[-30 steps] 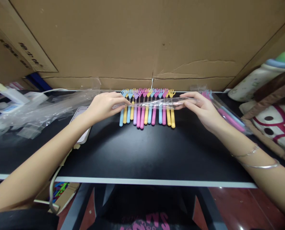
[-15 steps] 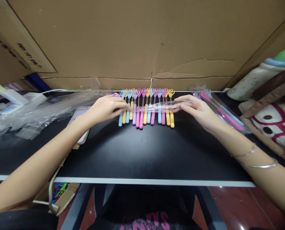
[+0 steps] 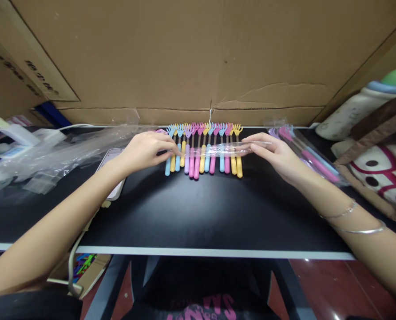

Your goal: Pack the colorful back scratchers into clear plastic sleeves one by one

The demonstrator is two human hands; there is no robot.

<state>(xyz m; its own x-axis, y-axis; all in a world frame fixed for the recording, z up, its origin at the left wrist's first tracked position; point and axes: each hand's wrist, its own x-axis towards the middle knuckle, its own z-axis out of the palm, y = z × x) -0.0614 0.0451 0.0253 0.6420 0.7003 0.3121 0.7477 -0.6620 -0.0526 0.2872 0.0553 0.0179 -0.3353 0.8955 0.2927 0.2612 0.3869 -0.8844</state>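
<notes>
Between my hands a clear plastic bag (image 3: 211, 150) stretches sideways over a row of back scratchers (image 3: 197, 164). These have claw-shaped heads and handles in blue, yellow, purple and pink, lying side by side with the claws pointing away from me. My left hand (image 3: 153, 149) pinches the bag's left end above the leftmost handles. The other end is held by my right hand (image 3: 263, 149), fingers closed on it just beyond the rightmost yellow scratcher. Right of that hand lies a clear bag with several more back scratchers (image 3: 313, 158) inside.
At left, a heap of clear plastic bags (image 3: 71, 149) lies beside a phone (image 3: 113, 186) partly under my left forearm. A bottle (image 3: 354, 106) and a fabric bag (image 3: 384, 169) stand at right. Cardboard (image 3: 171, 58) rises behind the black table (image 3: 198, 218). Below left is an open box (image 3: 93, 271).
Almost nothing differs. The plastic between my hands has shifted slightly, and both hands stay in nearly the same place.
</notes>
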